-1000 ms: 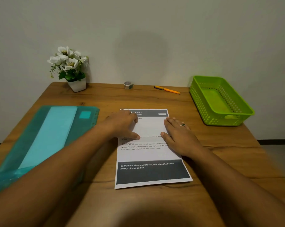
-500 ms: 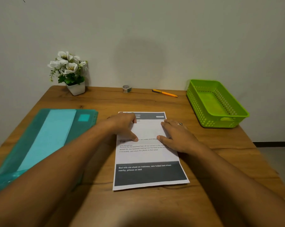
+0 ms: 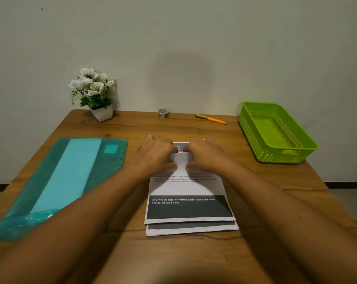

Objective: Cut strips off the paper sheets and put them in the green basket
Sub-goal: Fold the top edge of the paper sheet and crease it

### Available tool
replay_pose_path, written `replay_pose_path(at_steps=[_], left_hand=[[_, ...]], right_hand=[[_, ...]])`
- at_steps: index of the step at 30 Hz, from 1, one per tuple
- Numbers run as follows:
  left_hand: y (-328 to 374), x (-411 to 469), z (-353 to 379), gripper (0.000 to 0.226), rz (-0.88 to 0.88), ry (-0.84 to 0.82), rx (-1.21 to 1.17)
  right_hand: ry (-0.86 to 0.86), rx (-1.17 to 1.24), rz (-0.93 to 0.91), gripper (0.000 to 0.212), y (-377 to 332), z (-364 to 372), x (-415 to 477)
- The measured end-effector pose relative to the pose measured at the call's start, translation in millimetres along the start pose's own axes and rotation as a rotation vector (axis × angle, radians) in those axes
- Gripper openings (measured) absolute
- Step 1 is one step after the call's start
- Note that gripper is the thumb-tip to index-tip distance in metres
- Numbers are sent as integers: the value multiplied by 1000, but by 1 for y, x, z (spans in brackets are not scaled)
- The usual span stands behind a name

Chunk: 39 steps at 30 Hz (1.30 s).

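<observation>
Your left hand (image 3: 155, 156) and right hand (image 3: 204, 155) are lying curled, side by side, on the far end of the paper sheets (image 3: 188, 189), mid-table (image 3: 194, 130). Blur is hiding whether they are pinching or only pressing. The green basket (image 3: 249, 130) is sitting far right, well apart.

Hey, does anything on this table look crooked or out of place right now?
Yes. The top sheet sits farther back than the sheet under it, whose near edge pokes out, slightly skewed to the right, so the two are not squared up. Everything else looks orderly; the green basket stands upright and holds no strips.
</observation>
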<state>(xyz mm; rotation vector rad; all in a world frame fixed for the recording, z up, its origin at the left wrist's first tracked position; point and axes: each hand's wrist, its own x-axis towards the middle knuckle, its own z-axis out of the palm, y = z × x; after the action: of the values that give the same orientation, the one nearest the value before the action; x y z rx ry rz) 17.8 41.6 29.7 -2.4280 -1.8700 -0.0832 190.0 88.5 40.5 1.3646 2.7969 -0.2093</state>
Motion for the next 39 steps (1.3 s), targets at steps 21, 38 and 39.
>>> replay_pose_path(at_steps=[21, 38, 39], left_hand=[[7, 4, 18, 29, 30, -41, 142], [-11, -21, 9, 25, 11, -58, 220], [-12, -24, 8, 24, 6, -61, 221]], right_hand=[[15, -244, -28, 15, 54, 17, -26], [-19, -327, -41, 14, 41, 12, -31], [-24, -331, -34, 12, 44, 12, -34]])
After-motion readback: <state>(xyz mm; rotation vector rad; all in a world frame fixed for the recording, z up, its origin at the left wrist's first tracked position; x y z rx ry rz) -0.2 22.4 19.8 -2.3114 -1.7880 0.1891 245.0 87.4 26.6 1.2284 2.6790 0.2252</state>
